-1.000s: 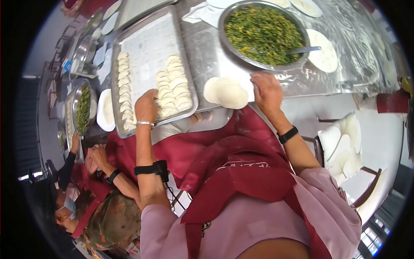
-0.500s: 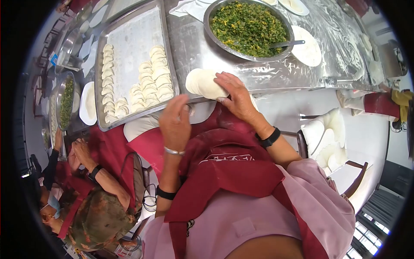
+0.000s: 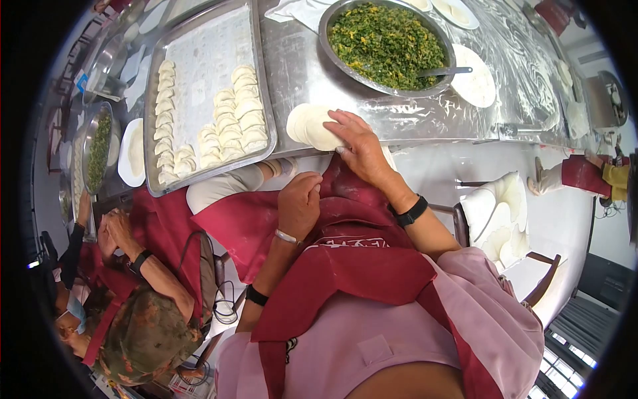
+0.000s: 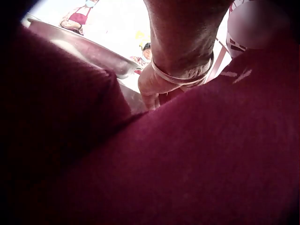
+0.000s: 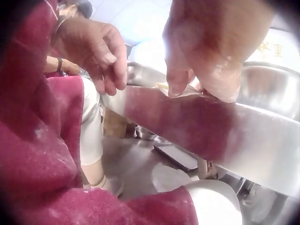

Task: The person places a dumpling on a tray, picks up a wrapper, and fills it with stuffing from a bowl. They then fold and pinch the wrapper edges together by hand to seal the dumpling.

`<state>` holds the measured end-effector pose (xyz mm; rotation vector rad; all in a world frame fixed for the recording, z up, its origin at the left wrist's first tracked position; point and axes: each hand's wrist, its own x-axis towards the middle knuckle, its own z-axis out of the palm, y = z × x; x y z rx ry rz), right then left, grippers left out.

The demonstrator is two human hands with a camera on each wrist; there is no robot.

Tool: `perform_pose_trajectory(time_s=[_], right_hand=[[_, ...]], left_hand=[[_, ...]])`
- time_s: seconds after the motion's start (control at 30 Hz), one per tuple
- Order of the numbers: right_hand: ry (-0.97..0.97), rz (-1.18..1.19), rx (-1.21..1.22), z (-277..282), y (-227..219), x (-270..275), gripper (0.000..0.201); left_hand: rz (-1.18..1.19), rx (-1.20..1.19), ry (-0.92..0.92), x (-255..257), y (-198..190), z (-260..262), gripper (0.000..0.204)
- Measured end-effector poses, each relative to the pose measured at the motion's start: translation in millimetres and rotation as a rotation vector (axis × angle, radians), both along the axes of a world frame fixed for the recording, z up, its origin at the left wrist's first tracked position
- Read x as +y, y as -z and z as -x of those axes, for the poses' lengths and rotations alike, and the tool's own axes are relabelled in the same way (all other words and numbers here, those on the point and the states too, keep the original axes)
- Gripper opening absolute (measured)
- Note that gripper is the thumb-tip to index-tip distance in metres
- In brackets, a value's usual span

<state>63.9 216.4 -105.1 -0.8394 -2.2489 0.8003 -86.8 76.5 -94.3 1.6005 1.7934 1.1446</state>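
Observation:
In the head view, a small stack of round dough wrappers (image 3: 307, 125) lies at the near edge of the steel table. My right hand (image 3: 364, 151) is over its right side, fingers on top and thumb at the near edge, pinching a wrapper. The right wrist view shows that wrapper's thin edge (image 5: 187, 92) by the thumb. My left hand (image 3: 298, 206) hangs in front of the apron, fingers loosely curled around nothing. To its left, a metal tray (image 3: 270, 126) holds rows of folded dumplings (image 3: 249, 110), with a shorter group (image 3: 184, 161) near the front.
A steel bowl (image 3: 323, 41) of chopped green and yellow filling stands behind the wrappers, a spoon (image 3: 446, 70) resting in it. More wrappers (image 3: 473, 76) lie to its right on the floured table. Another person (image 3: 149, 319) sits close on my left; a chair (image 3: 495, 219) stands at right.
My left hand has left the tray and come back to the apron; a dumpling lies where it was. My right hand has moved left from beside the wrappers onto them.

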Motion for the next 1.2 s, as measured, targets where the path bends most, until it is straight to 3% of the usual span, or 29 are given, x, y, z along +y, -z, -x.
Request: perform_pose_trajectory(time_s=[0.53, 0.63, 0.73, 0.8, 0.83, 0.97, 1.1, 1.2], right_hand=[[0.019, -0.047, 0.199, 13.0, 5.6, 10.5, 0.02], [0.17, 0.279, 0.364, 20.1, 1.0, 15.3, 0.011], [0.435, 0.537, 0.358, 24.5, -11.7, 32.5, 0.012], [0.561, 0.855, 0.676, 31.2, -9.8, 43.5, 0.017], [0.619, 1.013, 0.839, 32.6, -9.9, 47.0, 0.019], [0.497, 1.228, 1.156, 22.7, -16.3, 46.4, 0.017], [0.254, 1.302, 1.049, 10.9, -40.8, 20.4, 0.015], [0.227, 1.177, 0.753, 5.9, -63.7, 1.4, 0.018]], left_hand=[[0.047, 0.006, 0.024, -3.0, -0.1, -3.6, 0.014], [0.062, 0.007, 0.032, -4.3, 1.7, -4.2, 0.015], [0.087, -0.021, 0.039, -3.9, 0.6, -6.0, 0.016], [0.123, -0.069, 0.053, -3.0, 1.0, -6.7, 0.016], [0.184, -0.231, 0.048, -3.2, 1.2, -7.7, 0.017], [0.341, -0.947, 0.005, 6.5, -10.5, -10.1, 0.032], [0.318, -1.741, 0.008, 37.0, -9.9, -5.4, 0.055], [0.146, -1.948, 0.141, 61.1, -23.0, -11.6, 0.053]])
